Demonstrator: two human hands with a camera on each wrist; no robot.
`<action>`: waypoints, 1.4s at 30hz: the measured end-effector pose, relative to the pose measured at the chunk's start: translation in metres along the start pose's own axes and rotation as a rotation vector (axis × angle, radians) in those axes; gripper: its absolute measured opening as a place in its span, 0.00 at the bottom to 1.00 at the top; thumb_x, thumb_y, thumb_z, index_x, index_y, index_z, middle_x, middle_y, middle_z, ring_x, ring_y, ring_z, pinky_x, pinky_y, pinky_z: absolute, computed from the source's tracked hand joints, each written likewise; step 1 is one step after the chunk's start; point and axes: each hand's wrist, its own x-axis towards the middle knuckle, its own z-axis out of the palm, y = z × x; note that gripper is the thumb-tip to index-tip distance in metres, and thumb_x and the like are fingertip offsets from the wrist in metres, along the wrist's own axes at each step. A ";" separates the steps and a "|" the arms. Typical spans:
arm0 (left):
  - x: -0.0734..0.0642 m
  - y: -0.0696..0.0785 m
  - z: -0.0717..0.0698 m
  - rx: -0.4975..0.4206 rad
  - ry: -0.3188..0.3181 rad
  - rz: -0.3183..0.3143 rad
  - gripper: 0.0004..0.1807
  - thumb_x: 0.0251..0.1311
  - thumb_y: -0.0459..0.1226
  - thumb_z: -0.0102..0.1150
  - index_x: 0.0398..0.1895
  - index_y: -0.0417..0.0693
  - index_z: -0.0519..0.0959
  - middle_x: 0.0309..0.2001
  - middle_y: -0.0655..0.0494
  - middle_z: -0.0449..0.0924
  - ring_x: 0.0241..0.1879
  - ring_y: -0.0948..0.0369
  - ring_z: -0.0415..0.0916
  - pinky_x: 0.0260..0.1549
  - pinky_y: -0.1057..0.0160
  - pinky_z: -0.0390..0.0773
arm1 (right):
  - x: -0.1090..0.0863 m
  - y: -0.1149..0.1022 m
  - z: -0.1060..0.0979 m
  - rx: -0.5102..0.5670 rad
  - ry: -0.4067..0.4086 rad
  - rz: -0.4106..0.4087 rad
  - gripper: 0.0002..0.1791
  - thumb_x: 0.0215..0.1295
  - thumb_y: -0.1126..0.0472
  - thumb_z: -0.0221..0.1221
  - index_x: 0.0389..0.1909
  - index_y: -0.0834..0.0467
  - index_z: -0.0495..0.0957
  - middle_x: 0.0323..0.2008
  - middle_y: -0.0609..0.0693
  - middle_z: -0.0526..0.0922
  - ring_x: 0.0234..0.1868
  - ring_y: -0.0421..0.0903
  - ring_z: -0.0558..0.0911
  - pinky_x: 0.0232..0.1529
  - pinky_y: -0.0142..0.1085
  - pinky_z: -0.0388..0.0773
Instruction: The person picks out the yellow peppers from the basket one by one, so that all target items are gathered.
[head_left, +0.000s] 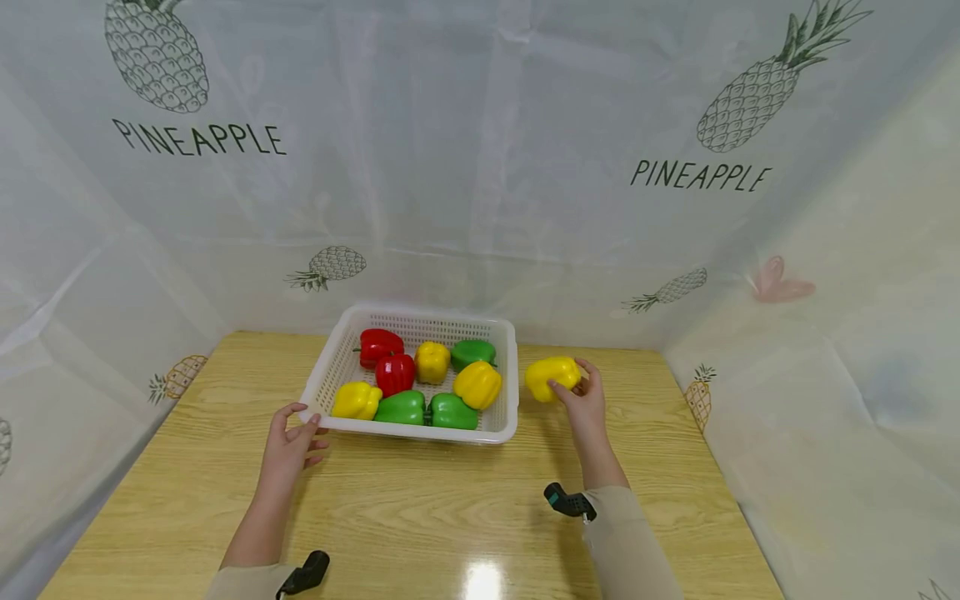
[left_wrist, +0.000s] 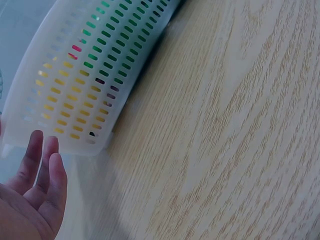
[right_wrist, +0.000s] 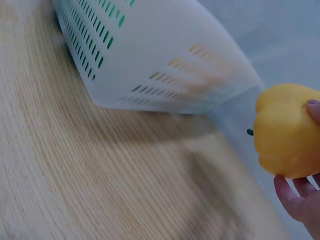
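Observation:
A white plastic basket [head_left: 504, 427] with slotted walls holds two red, three yellow and three green bell peppers. My left hand [head_left: 291, 446] grips its front left corner by the rim with thumb and index finger. In the left wrist view the other fingers of that hand [left_wrist: 37, 192] are spread below the rim. Just off the basket's right side, my right hand [head_left: 587, 404] holds a yellow bell pepper [head_left: 551, 377] between thumb and fingers. The right wrist view shows this yellow pepper [right_wrist: 285, 132] raised above the table, its small green stem toward the basket.
The basket stands toward the back of a wooden table [head_left: 420, 508]. Behind and beside the table hangs a pale sheet [head_left: 480, 167] printed with pineapples. Each wrist carries a black camera mount, such as the right one [head_left: 568, 502].

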 end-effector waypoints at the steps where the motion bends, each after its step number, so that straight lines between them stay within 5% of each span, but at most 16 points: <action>1: 0.000 0.001 0.000 -0.001 0.002 0.002 0.25 0.72 0.45 0.51 0.64 0.52 0.55 0.40 0.49 0.84 0.31 0.58 0.82 0.31 0.60 0.83 | 0.001 0.001 0.000 -0.009 0.002 0.003 0.38 0.63 0.66 0.64 0.71 0.51 0.57 0.59 0.61 0.67 0.55 0.52 0.70 0.44 0.26 0.75; 8: -0.001 0.002 0.002 -0.002 -0.002 0.006 0.24 0.72 0.45 0.51 0.64 0.52 0.55 0.40 0.48 0.84 0.30 0.60 0.82 0.31 0.62 0.82 | 0.008 0.008 0.001 -0.062 0.009 -0.006 0.43 0.62 0.66 0.65 0.74 0.47 0.55 0.59 0.61 0.64 0.54 0.52 0.68 0.44 0.28 0.75; 18: 0.000 -0.001 0.003 0.002 -0.008 -0.001 0.26 0.73 0.46 0.50 0.66 0.52 0.53 0.43 0.46 0.83 0.32 0.57 0.82 0.32 0.60 0.83 | 0.020 0.021 0.004 -0.052 0.033 -0.030 0.45 0.60 0.69 0.65 0.75 0.54 0.53 0.66 0.62 0.61 0.61 0.56 0.65 0.61 0.46 0.67; 24: 0.000 -0.002 0.003 0.010 -0.005 -0.003 0.26 0.73 0.46 0.50 0.66 0.52 0.53 0.43 0.46 0.83 0.33 0.57 0.83 0.33 0.60 0.83 | 0.029 0.037 0.011 -0.020 0.107 -0.040 0.41 0.57 0.73 0.64 0.71 0.62 0.58 0.66 0.60 0.63 0.63 0.55 0.65 0.64 0.46 0.65; 42: -0.002 -0.001 0.002 0.023 0.006 0.005 0.27 0.73 0.46 0.49 0.68 0.51 0.52 0.43 0.45 0.82 0.33 0.57 0.83 0.33 0.60 0.83 | 0.040 0.062 0.035 0.020 0.258 -0.088 0.39 0.54 0.72 0.69 0.65 0.62 0.61 0.61 0.58 0.66 0.63 0.53 0.65 0.65 0.45 0.62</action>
